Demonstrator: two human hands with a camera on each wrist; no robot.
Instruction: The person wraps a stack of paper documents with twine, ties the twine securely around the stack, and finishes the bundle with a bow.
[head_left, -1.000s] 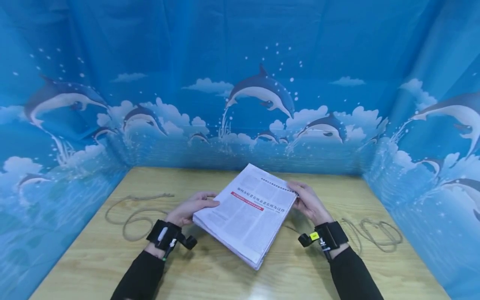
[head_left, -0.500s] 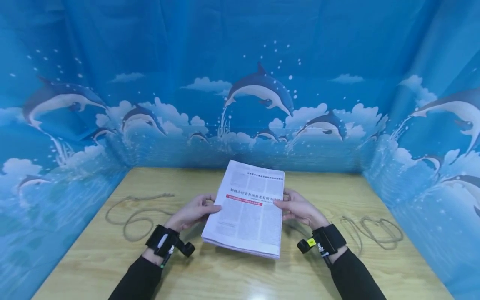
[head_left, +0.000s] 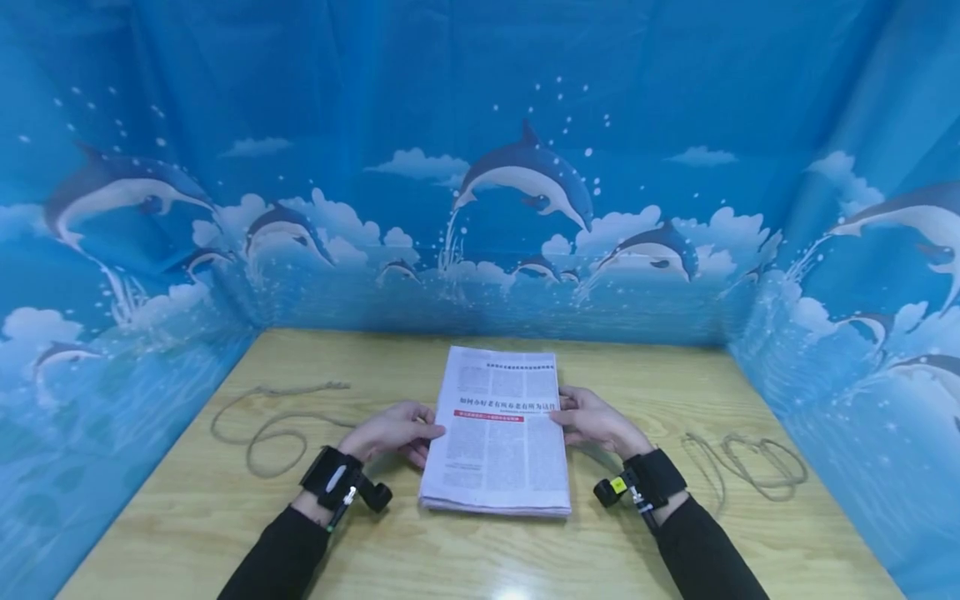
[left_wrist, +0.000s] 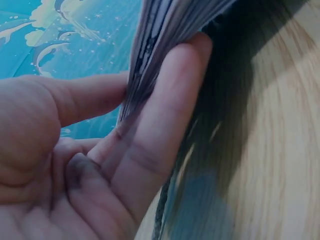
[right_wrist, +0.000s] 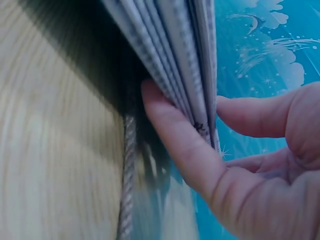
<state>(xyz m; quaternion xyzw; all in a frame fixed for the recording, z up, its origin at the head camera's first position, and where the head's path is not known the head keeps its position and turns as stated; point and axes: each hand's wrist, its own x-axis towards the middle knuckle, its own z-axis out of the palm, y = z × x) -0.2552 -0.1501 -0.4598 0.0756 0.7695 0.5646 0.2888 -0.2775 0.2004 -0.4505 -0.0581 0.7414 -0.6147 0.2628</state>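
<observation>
A stack of folded newspapers (head_left: 502, 458) with a red headline strip lies face up between my hands, close over the table. My left hand (head_left: 393, 432) grips its left edge, thumb on top and fingers underneath. At the opposite edge my right hand (head_left: 600, 421) pinches the stack the same way. The left wrist view shows the layered paper edges (left_wrist: 160, 40) between thumb and fingers. In the right wrist view the folded layers (right_wrist: 175, 60) rest on a finger, and a rope (right_wrist: 129, 175) runs along the table below them.
The rope's left end (head_left: 281, 429) lies in loose curves on the wooden table (head_left: 360, 550). Its right part (head_left: 757, 467) is looped near the table's right side. A blue dolphin-print curtain (head_left: 390, 208) encloses the back and both sides.
The newspaper stack has turned from a slanted angle to nearly straight and has come down toward the table. My right hand has shifted from its upper corner to the middle of its right edge.
</observation>
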